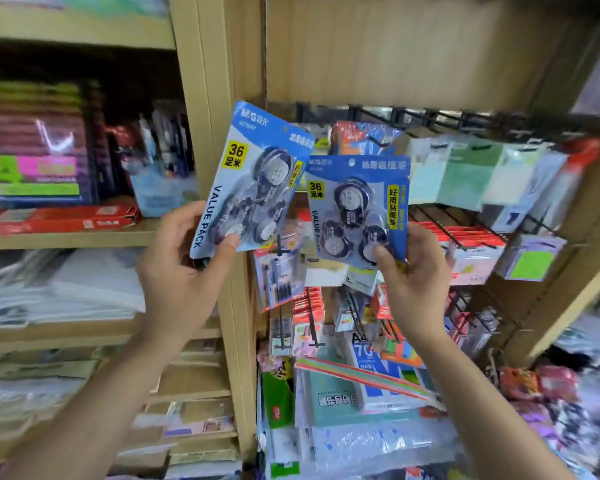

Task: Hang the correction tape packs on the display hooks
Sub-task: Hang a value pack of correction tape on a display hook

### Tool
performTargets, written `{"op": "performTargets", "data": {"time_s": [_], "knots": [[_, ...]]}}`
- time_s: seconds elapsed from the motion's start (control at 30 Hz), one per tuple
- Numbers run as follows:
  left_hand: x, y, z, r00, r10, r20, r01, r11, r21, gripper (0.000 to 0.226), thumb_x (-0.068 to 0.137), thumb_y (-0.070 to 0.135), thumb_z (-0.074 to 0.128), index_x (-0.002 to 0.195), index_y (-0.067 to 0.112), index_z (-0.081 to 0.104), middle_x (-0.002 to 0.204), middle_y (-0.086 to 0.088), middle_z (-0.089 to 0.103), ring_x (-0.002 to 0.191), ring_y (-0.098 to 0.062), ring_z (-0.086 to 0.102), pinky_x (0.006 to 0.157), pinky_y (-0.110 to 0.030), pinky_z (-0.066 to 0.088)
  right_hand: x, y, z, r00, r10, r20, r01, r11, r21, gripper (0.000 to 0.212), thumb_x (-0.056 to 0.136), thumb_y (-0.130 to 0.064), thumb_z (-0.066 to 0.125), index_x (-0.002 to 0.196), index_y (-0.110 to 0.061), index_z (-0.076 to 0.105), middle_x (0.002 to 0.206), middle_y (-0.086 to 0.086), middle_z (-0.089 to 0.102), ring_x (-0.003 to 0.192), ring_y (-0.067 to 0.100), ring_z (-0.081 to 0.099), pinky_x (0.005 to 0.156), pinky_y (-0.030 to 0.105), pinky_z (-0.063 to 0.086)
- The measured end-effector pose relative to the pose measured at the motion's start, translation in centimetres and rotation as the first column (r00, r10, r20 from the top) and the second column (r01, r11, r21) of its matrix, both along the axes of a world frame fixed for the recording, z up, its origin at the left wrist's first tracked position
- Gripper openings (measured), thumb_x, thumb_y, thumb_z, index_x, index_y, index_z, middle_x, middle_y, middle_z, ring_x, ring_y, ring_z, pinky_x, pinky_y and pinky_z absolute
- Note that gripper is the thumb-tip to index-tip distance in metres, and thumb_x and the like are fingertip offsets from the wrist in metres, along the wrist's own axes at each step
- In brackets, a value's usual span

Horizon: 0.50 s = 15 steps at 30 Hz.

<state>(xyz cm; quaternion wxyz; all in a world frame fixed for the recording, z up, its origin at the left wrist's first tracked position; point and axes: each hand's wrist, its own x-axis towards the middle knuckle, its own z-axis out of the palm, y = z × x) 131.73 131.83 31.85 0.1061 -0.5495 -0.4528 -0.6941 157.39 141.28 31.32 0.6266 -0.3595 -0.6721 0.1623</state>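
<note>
Correction tape packs, two of them, were held up in front of the hook display in the head view: the left hand [184, 271] pinched the lower edge of the tilted left pack [253, 178] between thumb and fingers [184, 216], and the right hand [413, 271] pinched the bottom of the upright right pack [357, 206] the same way. Neither pack hung on a hook yet. The black display hooks [371, 114] ran along the rail above, mostly crowded with other hanging stationery. The likely slip would be missing the small hang hole, since each card was gripped low and could flex or swing at the top.
</note>
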Motion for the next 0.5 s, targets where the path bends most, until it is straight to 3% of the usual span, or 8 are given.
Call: {"op": "performTargets", "data": {"time_s": [0.13,0.27,0.43,0.5], "knots": [[-1.2,1.9,4.5,0.999,0.0,-0.053,0.005,0.996,0.089,0.043,0.087,0.021,0.075,0.12,0.042,0.056,0.11,0.029,0.069,0.1,-0.002,0.069,0.088,-0.03,0.055,-0.2,1.1,3.3,0.993,0.048,-0.111,-0.047,0.999,0.008,0.028,0.089,-0.008,0.072,0.11,-0.019,0.056,0.094,-0.011,0.064,0.082,-0.001,0.062,0.073,0.01,0.046],[-2.1,3.8,9.1,0.998,0.001,-0.055,0.011,0.977,0.215,0.042,0.089,0.021,0.075,0.122,0.039,0.057,0.111,0.012,0.07,0.098,-0.01,0.07,0.087,-0.037,0.056,0.1,2.2,6.6,0.989,0.019,-0.15,-0.009,0.997,0.071,0.028,0.09,-0.011,0.071,0.111,-0.024,0.056,0.097,-0.009,0.067,0.085,0.006,0.065,0.076,0.019,0.051],[-2.7,6.2,14.6,0.997,0.075,-0.034,-0.058,0.934,0.352,0.04,0.088,0.023,0.078,0.115,0.042,0.055,0.103,0.005,0.069,0.09,-0.011,0.069,0.082,-0.047,0.058,0.0,2.8,11.0,0.984,0.016,-0.178,0.018,0.982,0.19,0.029,0.09,-0.008,0.07,0.111,-0.023,0.056,0.1,-0.011,0.066,0.087,-0.002,0.063,0.076,0.011,0.048],[-2.8,7.3,16.5,0.995,0.091,-0.046,-0.066,0.919,0.388,0.037,0.088,0.024,0.078,0.111,0.041,0.055,0.102,0.011,0.068,0.089,-0.008,0.068,0.081,-0.047,0.058,0.1,3.2,12.7,0.979,0.029,-0.199,0.018,0.973,0.23,0.03,0.09,-0.006,0.07,0.112,-0.02,0.056,0.101,-0.008,0.067,0.087,-0.003,0.063,0.077,0.01,0.047]]}}
